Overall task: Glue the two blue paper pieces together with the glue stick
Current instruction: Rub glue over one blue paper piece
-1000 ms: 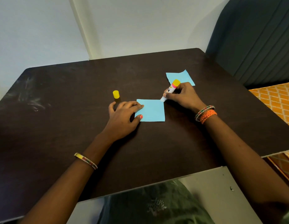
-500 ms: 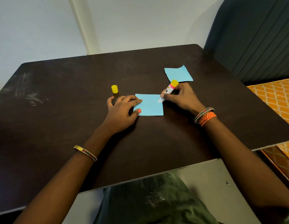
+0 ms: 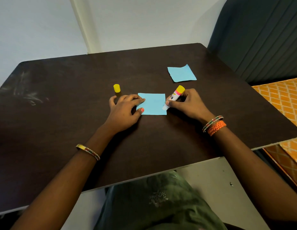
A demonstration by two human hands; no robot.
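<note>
Here, right hand [image 3: 187, 104] grasping the yellow-ended white glue stick [image 3: 174, 97], tip on the right edge of the near square blue paper piece [image 3: 153, 103], left hand [image 3: 126, 110] flat, fingers pressing its left edge, second blue paper piece [image 3: 181, 73] farther back on the dark brown table [image 3: 61, 100], small yellow cap [image 3: 116, 88] upright near the left hand.

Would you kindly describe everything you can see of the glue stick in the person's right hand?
The glue stick is a slim tube with a white, printed body, a pink band and a yellow end that points up and away. It looks like plastic. Its cap is off and stands apart on the table. The right hand grips the stick, tilted, with its pale tip down on the right edge of the nearer blue paper. The print is too small to read.
</note>
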